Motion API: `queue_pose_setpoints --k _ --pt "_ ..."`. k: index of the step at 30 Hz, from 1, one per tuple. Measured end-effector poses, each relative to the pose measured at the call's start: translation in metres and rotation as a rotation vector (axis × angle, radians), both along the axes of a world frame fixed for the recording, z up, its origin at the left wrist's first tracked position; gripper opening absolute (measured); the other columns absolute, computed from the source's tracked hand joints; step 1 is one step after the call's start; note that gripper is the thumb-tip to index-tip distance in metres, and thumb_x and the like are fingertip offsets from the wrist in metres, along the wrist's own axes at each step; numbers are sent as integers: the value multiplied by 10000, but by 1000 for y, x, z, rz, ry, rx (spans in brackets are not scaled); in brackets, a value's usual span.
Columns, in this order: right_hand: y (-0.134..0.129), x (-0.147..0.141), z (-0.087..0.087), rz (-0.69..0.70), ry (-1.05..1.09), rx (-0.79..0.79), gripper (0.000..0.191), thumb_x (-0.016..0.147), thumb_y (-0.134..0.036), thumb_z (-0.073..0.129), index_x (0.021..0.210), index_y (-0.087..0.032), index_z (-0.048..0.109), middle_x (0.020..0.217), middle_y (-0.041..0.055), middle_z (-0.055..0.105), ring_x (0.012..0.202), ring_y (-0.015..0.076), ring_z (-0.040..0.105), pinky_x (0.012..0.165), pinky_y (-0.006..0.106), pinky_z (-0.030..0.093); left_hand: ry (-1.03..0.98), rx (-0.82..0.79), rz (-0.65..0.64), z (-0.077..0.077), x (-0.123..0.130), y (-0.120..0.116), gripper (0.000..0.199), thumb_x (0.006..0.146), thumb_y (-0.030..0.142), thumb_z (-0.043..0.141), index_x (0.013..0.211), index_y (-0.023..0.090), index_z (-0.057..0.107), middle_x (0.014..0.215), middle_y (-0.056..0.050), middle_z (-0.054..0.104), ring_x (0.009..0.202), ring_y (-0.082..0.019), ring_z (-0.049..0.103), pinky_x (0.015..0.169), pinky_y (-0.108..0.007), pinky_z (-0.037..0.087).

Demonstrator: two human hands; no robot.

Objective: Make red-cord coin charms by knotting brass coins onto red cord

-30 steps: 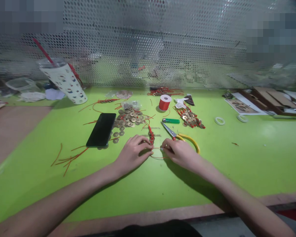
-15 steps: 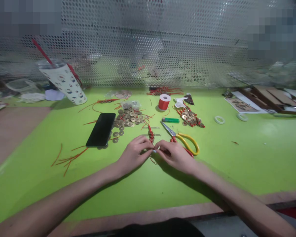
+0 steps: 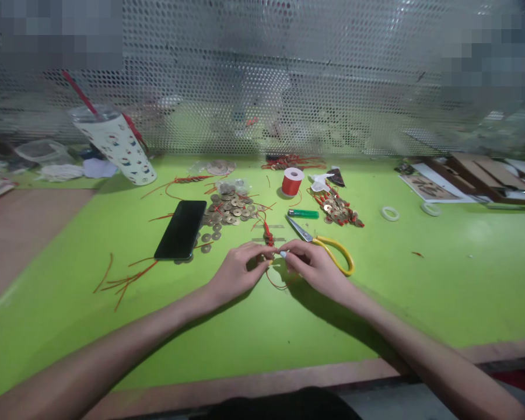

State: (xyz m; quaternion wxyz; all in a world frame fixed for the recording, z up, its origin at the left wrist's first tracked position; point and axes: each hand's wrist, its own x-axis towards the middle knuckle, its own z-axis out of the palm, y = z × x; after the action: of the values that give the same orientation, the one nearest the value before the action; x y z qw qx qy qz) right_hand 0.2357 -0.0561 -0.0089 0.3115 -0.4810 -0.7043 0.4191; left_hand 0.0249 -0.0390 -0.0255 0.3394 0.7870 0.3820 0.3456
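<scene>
Red cord (image 3: 267,228) with coins knotted into it lies on the green table, its lower part running under my fingers and ending in a loose loop. My left hand (image 3: 242,268) is closed on this cord from the left, thumb below and fingers above. From the right, my right hand (image 3: 312,263) meets it with thumb and forefinger pinched together; the small bit between those tips is too fine to make out, probably cord. Scissors (image 3: 332,248) with yellow handles lie partly behind my right hand. A pile of holed coins (image 3: 231,209) is beyond my left hand.
A black phone (image 3: 181,229) lies left of the coins. Farther back are a red thread spool (image 3: 291,182), a green lighter (image 3: 303,214) and finished coin strings (image 3: 339,208). A patterned tumbler (image 3: 116,146) leans at back left; perforated metal (image 3: 227,76) closes the far side.
My hands have drawn slightly apart at the fingertips. The right fingers have moved up and a little right, and the cord loop below shows more.
</scene>
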Motion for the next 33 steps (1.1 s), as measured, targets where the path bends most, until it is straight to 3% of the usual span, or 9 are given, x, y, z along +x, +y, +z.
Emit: queue_pose_setpoints --k 10,14,17,23,29,33 --pt "-1 -1 1 -7 -67 98 150 954 -204 513 987 -176 657 756 14 675 642 145 584 602 262 414 23 16 14 6 -1 -5 161 902 206 653 1057 190 693 994 -55 730 904 -195 645 831 -337 504" --pt "-2 -6 -1 -42 -1 24 135 945 -209 515 975 -171 641 699 1 645 601 141 575 569 259 420 32 -110 41 5 6 -15 522 814 274 764 1278 190 538 981 -32 754 773 -178 632 822 -351 504" --pt "-5 -11 -1 -67 88 -43 116 949 -247 527 955 -178 620 640 -23 611 521 126 541 511 251 409 37 -215 61 5 13 -23 645 792 281 783 1349 207 466 922 2 770 714 -167 625 838 -361 498" --pt "-10 -13 0 -55 248 -41 119 962 -283 556 983 -190 627 721 3 673 621 150 646 606 283 521 -30 -288 91 9 15 -23 493 839 232 707 1302 217 538 810 27 768 721 -165 681 817 -340 523" --pt "-4 -11 -3 -52 381 -89 137 921 -309 642 988 -190 631 764 21 714 696 171 705 701 325 585 -133 -320 100 10 11 -17 343 835 185 677 1174 192 628 847 2 778 822 -187 740 815 -327 572" --pt "-2 -12 -4 -86 392 -86 165 893 -338 677 962 -196 629 783 28 734 706 180 726 712 340 603 -172 -276 57 14 10 -19 383 862 175 643 1243 174 602 970 -53 789 950 -210 748 871 -344 588"
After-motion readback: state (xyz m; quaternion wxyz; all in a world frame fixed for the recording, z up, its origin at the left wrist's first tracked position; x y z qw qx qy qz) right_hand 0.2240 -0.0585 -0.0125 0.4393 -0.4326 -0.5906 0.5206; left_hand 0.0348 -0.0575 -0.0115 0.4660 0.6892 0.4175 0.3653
